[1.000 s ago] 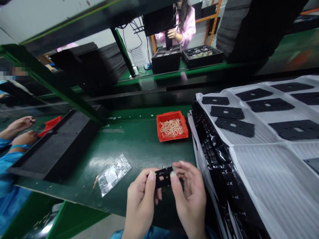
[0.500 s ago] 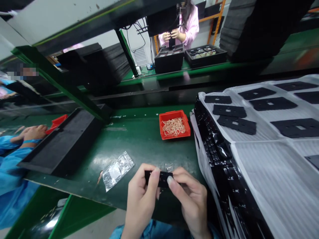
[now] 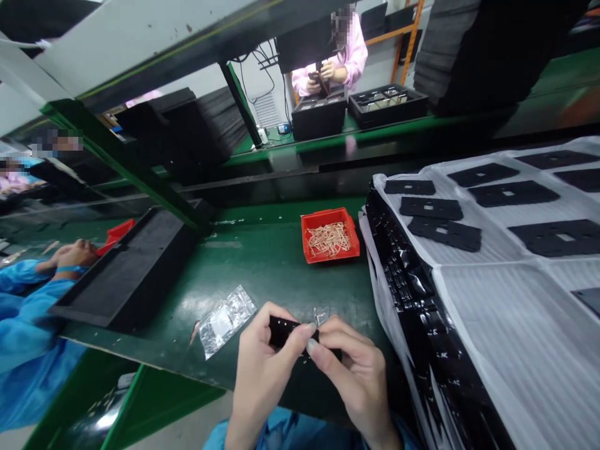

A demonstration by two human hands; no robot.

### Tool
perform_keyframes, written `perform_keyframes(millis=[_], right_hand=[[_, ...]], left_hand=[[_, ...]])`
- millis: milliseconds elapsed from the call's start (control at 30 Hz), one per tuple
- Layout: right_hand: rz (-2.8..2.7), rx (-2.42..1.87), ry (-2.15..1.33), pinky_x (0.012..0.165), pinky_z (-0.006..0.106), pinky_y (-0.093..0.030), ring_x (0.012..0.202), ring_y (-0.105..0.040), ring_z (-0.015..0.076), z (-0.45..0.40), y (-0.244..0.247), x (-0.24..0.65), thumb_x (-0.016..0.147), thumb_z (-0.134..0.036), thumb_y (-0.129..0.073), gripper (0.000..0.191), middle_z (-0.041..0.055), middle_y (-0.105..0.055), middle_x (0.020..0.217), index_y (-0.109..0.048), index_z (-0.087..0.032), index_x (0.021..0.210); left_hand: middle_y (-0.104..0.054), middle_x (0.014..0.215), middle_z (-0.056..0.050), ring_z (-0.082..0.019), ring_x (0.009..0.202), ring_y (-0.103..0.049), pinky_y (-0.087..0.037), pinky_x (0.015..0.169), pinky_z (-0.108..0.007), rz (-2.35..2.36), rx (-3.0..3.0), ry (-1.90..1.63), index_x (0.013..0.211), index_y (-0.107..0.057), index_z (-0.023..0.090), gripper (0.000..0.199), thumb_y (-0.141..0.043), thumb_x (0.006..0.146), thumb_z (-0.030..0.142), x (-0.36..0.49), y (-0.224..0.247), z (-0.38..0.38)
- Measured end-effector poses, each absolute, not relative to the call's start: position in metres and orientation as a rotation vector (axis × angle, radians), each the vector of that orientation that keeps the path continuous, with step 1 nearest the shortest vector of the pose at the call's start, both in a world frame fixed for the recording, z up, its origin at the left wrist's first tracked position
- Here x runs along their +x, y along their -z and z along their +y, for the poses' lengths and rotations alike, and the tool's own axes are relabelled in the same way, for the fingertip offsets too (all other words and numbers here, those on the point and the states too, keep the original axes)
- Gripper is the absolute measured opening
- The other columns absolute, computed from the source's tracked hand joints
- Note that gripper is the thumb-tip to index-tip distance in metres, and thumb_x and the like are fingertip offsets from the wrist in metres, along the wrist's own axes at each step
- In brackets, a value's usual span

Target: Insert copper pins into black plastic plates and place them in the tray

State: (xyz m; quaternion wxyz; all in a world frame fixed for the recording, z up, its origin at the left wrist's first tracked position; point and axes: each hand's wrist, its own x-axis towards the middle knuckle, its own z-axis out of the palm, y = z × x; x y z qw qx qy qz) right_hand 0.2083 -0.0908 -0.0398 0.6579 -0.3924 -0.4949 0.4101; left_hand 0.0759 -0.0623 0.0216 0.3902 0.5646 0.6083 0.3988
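Between both hands is a small black rectangular piece (image 3: 280, 330) with a few tiny light dots or holes in it. My left hand (image 3: 269, 369) grips its left part, thumb lying across the face. My right hand (image 3: 354, 369) pinches the right end, its thumb tip close to the left thumb. The fingers behind the piece are partly hidden. Just beyond the hands lies a small clear plastic bit (image 3: 321, 314). A clear plastic bag (image 3: 227, 322) rests on the green bench (image 3: 262, 269) to the left of my hands.
A red bin (image 3: 307, 250) of thin tan strips stands ahead. At right, a tall stack (image 3: 412, 281) under white foam sheet (image 3: 497, 312) carries several black plates (image 3: 431, 207). A black tray (image 3: 126, 269) and a co-worker's blue sleeves (image 3: 28, 300) are at left; another person works opposite.
My thumbs have moved closer together over the black piece, and the piece has tilted down toward the right. The view has shifted slightly. The person opposite has lowered their hands.
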Motion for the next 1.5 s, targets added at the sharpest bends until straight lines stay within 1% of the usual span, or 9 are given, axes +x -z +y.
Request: perform_keyframes(millis=[233, 467, 600, 667, 733, 900, 1100, 1233, 1500], right_hand=[[-1.170, -0.911, -0.854, 0.068, 0.023, -0.048, 0.071, -0.062, 0.0112, -0.090, 0.038, 0.208, 0.099, -0.018, -0.066, 0.025, -0.0018, -0.066, 0.074, -0.069, -0.020, 0.075], [-1.222, -0.908, -0.842, 0.065, 0.022, -0.046, 0.066, -0.058, 0.0097, -0.089, 0.039, 0.204, 0.105, -0.017, -0.055, 0.037, -0.0024, -0.059, 0.068, -0.061, -0.020, 0.068], [-1.187, -1.005, -0.577, 0.076, 0.022, -0.055, 0.082, -0.068, 0.0127, -0.088, 0.048, 0.198, 0.098, -0.012, -0.065, 0.009, 0.0018, -0.070, 0.089, -0.069, -0.020, 0.097], [-1.235, -1.044, -0.359, 0.085, 0.026, -0.058, 0.094, -0.069, 0.0159, -0.088, 0.052, 0.196, 0.095, -0.008, -0.070, 0.025, 0.0062, -0.072, 0.103, -0.070, -0.019, 0.117], [-1.335, -1.050, -0.196, 0.091, 0.031, -0.058, 0.101, -0.068, 0.0183, -0.087, 0.056, 0.196, 0.095, -0.004, -0.069, 0.035, 0.0092, -0.072, 0.111, -0.071, -0.019, 0.127], [-1.378, -1.048, -0.174, 0.090, 0.032, -0.058, 0.102, -0.068, 0.0195, -0.085, 0.057, 0.195, 0.098, -0.005, -0.067, 0.030, 0.0096, -0.073, 0.110, -0.075, -0.019, 0.123], [-1.158, -1.048, -0.656, 0.084, 0.021, -0.060, 0.093, -0.074, 0.0145, -0.086, 0.050, 0.197, 0.099, -0.015, -0.069, 0.011, 0.0027, -0.075, 0.098, -0.075, -0.023, 0.102], [-1.086, -1.016, -0.779, 0.078, 0.018, -0.057, 0.087, -0.072, 0.0129, -0.085, 0.049, 0.197, 0.101, -0.017, -0.066, 0.012, 0.0007, -0.072, 0.090, -0.068, -0.023, 0.090], [-1.152, -1.053, -0.590, 0.097, 0.024, -0.055, 0.109, -0.067, 0.0146, -0.089, 0.055, 0.192, 0.102, -0.012, -0.057, 0.014, 0.0045, -0.067, 0.111, -0.062, -0.024, 0.099]], left_hand=[[-0.057, 0.061, 0.004, -0.011, 0.058, -0.053, -0.044, 0.055, -0.019, 1.626, 1.406, -1.074, 0.072, -0.063, 0.019, 0.037, -0.073, 0.090, 0.050, 0.079, -0.021, -0.067], [-0.047, 0.057, 0.006, -0.009, 0.047, -0.037, -0.027, 0.042, -0.019, 1.553, 1.371, -1.007, 0.080, -0.065, 0.019, 0.049, -0.062, 0.099, 0.063, 0.072, -0.023, -0.074], [-0.054, 0.059, 0.003, -0.012, 0.051, -0.048, -0.041, 0.047, -0.020, 1.582, 1.366, -1.040, 0.078, -0.065, 0.019, 0.050, -0.061, 0.098, 0.064, 0.072, -0.019, -0.073], [-0.059, 0.062, 0.001, -0.014, 0.055, -0.054, -0.050, 0.052, -0.022, 1.613, 1.363, -1.045, 0.080, -0.066, 0.019, 0.049, -0.060, 0.099, 0.063, 0.071, -0.017, -0.072], [-0.061, 0.064, 0.000, -0.016, 0.058, -0.058, -0.054, 0.054, -0.023, 1.639, 1.389, -1.050, 0.080, -0.065, 0.019, 0.047, -0.060, 0.099, 0.062, 0.071, -0.015, -0.072], [-0.062, 0.063, 0.000, -0.017, 0.058, -0.063, -0.054, 0.052, -0.023, 1.648, 1.431, -1.056, 0.077, -0.064, 0.020, 0.046, -0.059, 0.099, 0.060, 0.071, -0.017, -0.073], [-0.062, 0.060, 0.002, -0.014, 0.052, -0.058, -0.047, 0.049, -0.019, 1.626, 1.550, -1.003, 0.078, -0.065, 0.020, 0.043, -0.058, 0.102, 0.055, 0.070, -0.021, -0.077], [-0.058, 0.057, 0.003, -0.013, 0.050, -0.057, -0.048, 0.047, -0.019, 1.630, 1.556, -0.970, 0.077, -0.063, 0.021, 0.043, -0.058, 0.102, 0.055, 0.071, -0.016, -0.077], [-0.058, 0.056, 0.004, -0.014, 0.046, -0.056, -0.050, 0.047, -0.021, 1.704, 1.633, -0.940, 0.078, -0.062, 0.023, 0.040, -0.057, 0.103, 0.054, 0.071, -0.004, -0.075]])
